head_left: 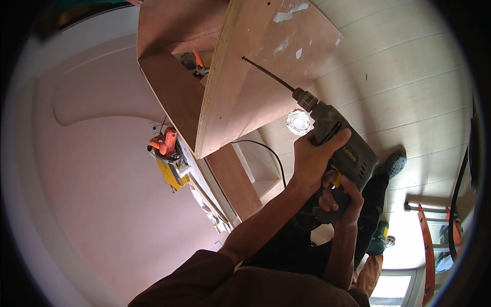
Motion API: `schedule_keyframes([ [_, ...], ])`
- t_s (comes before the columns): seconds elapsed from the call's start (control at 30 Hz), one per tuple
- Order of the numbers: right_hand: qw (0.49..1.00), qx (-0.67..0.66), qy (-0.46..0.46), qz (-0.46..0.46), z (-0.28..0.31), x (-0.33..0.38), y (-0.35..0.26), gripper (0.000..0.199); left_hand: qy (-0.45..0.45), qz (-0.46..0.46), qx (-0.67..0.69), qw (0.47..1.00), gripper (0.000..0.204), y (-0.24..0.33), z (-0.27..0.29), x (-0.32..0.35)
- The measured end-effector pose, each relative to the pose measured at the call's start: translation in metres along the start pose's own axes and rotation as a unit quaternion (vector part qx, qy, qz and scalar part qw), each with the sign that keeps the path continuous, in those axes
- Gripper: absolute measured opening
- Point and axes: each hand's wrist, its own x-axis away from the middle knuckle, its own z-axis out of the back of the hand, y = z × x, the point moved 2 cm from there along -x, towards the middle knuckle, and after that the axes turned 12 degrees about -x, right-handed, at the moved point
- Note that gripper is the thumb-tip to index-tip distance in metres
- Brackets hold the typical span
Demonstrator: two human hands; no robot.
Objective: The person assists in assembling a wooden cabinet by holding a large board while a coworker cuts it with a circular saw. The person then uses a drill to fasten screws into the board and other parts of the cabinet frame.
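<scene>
A dark grey power drill [353, 153] with a yellow trigger is held in both my hands. My left hand [317, 158] wraps its body behind the chuck, thumb laid along the casing. My right hand [343, 200] grips the handle, with fingers at the trigger. A long thin bit [271, 74] reaches up and left from the chuck [305, 99]. Its tip appears in front of a large plywood panel [250, 97]; whether it touches cannot be made out. Pale patches and small dark marks dot the panel.
Left of the panel lie an orange circular saw [164, 144] and a yellow case-like object [173, 174]. A black cable [273, 151] curves below the panel. At right stands an orange ladder [425, 245]. Another person's hand [134, 2] shows at the top left edge.
</scene>
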Motion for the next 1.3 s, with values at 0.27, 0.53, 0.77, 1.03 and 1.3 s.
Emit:
schedule_keyframes([
  [0.27,1.000,-0.007,-0.011,0.009,0.008,-0.003,0.004,0.023,0.017,-0.012,-0.004,1.000,0.027,-0.006,0.002,-0.003],
  [0.53,1.000,-0.002,-0.012,0.004,0.012,-0.004,0.002,0.021,0.020,-0.016,-0.007,1.000,0.028,-0.006,0.000,-0.003],
  [0.77,1.000,0.010,0.001,0.003,0.013,-0.005,-0.003,0.032,0.001,-0.013,-0.034,0.999,0.031,-0.009,0.001,-0.005],
  [1.03,0.999,0.031,-0.022,-0.007,0.045,0.009,-0.001,0.036,-0.042,-0.039,-0.066,0.996,0.040,-0.017,-0.001,0.012],
  [1.3,0.976,-0.063,0.202,0.055,0.103,0.081,0.054,0.027,-0.154,0.119,-0.143,0.970,0.051,-0.102,0.012,0.058],
])
